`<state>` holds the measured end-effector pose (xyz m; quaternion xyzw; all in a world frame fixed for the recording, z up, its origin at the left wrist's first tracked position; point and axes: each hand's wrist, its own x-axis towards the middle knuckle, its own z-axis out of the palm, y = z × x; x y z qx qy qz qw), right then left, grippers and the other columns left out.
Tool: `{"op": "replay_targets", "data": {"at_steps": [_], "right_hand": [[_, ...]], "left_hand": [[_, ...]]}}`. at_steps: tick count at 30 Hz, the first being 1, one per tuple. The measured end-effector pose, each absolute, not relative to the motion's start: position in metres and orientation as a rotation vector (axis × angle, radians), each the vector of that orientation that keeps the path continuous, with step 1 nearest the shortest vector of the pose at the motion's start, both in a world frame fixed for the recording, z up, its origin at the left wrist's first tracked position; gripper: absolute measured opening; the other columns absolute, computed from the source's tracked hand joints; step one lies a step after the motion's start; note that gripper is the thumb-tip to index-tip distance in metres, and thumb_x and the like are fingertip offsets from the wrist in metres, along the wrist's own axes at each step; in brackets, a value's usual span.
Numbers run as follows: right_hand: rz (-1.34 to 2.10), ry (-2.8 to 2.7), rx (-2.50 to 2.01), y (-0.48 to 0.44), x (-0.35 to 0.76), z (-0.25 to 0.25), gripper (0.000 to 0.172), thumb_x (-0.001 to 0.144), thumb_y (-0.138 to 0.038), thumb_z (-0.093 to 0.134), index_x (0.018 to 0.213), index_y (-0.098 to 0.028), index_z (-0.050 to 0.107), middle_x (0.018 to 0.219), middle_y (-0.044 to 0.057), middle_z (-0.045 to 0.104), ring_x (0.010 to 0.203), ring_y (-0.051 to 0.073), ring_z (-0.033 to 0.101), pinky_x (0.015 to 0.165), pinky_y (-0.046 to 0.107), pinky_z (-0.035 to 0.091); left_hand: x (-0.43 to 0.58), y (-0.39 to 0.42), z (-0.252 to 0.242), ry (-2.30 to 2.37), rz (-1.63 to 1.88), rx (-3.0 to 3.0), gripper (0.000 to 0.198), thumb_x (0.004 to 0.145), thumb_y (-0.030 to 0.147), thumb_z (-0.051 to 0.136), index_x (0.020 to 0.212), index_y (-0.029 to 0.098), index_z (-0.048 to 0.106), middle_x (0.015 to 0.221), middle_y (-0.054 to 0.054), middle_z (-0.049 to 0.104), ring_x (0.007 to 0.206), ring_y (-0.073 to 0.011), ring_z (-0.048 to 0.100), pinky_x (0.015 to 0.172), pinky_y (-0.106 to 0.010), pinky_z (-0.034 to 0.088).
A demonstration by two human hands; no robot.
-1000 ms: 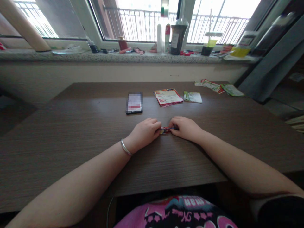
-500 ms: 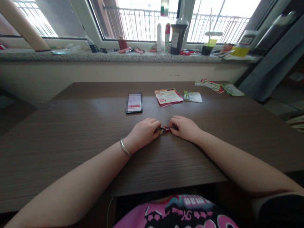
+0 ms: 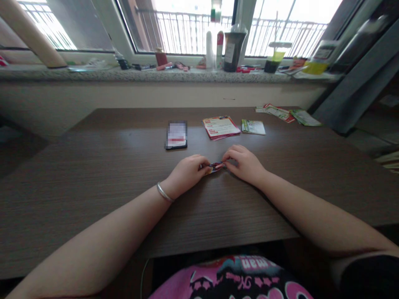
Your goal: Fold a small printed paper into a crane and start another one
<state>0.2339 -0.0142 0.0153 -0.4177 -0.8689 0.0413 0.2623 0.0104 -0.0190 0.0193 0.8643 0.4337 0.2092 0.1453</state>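
Observation:
Between my two hands is a small strip of colourful printed paper (image 3: 215, 167), red, dark and yellow, that looks folded. My left hand (image 3: 189, 172) pinches its left end between thumb and fingers, with a silver bangle on the wrist. The right end is pinched by the fingertips of my right hand (image 3: 245, 162). Both hands rest low over the table, and the fingers hide the ends of the strip.
Beyond my hands on the brown table (image 3: 93, 166) lie a phone (image 3: 176, 135), a stack of printed leaflets (image 3: 221, 127) and a smaller green-and-white stack (image 3: 253, 127). Folded papers (image 3: 279, 113) lie at the back right. Bottles and cups crowd the windowsill (image 3: 174, 74).
My right hand has risen slightly at its end of the paper. The strip is now tilted, its right end higher, and more of its printed side shows.

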Motion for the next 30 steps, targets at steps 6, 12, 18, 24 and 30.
{"op": "replay_targets", "data": {"at_steps": [6,12,18,24,30], "right_hand": [[0.068,-2.462,-0.919,-0.019,0.235,0.021,0.015,0.088,-0.027,0.052,0.093,-0.022,0.066,0.094,0.006,0.064,0.088,0.02,0.053,0.084,0.035,0.041],[-0.016,-2.473,-0.852,-0.023,0.232,0.022,0.019,0.09,-0.03,0.05,0.094,-0.024,0.068,0.097,0.005,0.064,0.09,0.019,0.052,0.086,0.033,0.041],[0.061,-2.518,-0.829,-0.023,0.231,0.022,0.016,0.087,-0.03,0.055,0.095,-0.024,0.067,0.095,0.004,0.066,0.09,0.019,0.053,0.086,0.035,0.04],[0.208,-2.523,-0.817,-0.021,0.231,0.022,0.014,0.084,-0.03,0.058,0.091,-0.021,0.067,0.086,0.004,0.065,0.085,0.018,0.054,0.08,0.032,0.04],[0.245,-2.501,-0.859,-0.017,0.225,0.015,0.008,0.083,-0.025,0.06,0.082,-0.019,0.065,0.079,0.003,0.064,0.079,0.017,0.052,0.075,0.029,0.038]], "left_hand": [[0.013,-0.02,0.014,1.125,0.741,2.018,0.019,0.083,0.03,0.059,0.096,0.018,0.054,0.074,0.002,0.062,0.06,-0.0099,0.056,0.054,-0.021,0.043],[0.014,-0.018,0.009,1.007,0.695,1.91,0.016,0.083,0.032,0.058,0.088,0.018,0.054,0.071,0.002,0.061,0.062,-0.0108,0.058,0.056,-0.021,0.045],[0.015,-0.021,0.015,0.99,0.638,2.017,0.009,0.082,0.025,0.056,0.086,0.017,0.057,0.071,0.002,0.062,0.066,-0.0113,0.057,0.061,-0.023,0.045],[0.015,-0.019,0.016,1.006,0.625,2.204,0.008,0.083,0.023,0.055,0.086,0.017,0.06,0.077,0.001,0.064,0.071,-0.012,0.057,0.066,-0.024,0.044],[0.014,-0.015,0.015,1.021,0.631,2.349,0.007,0.083,0.024,0.059,0.086,0.019,0.063,0.079,0.001,0.065,0.078,-0.0144,0.056,0.074,-0.027,0.043]]}}
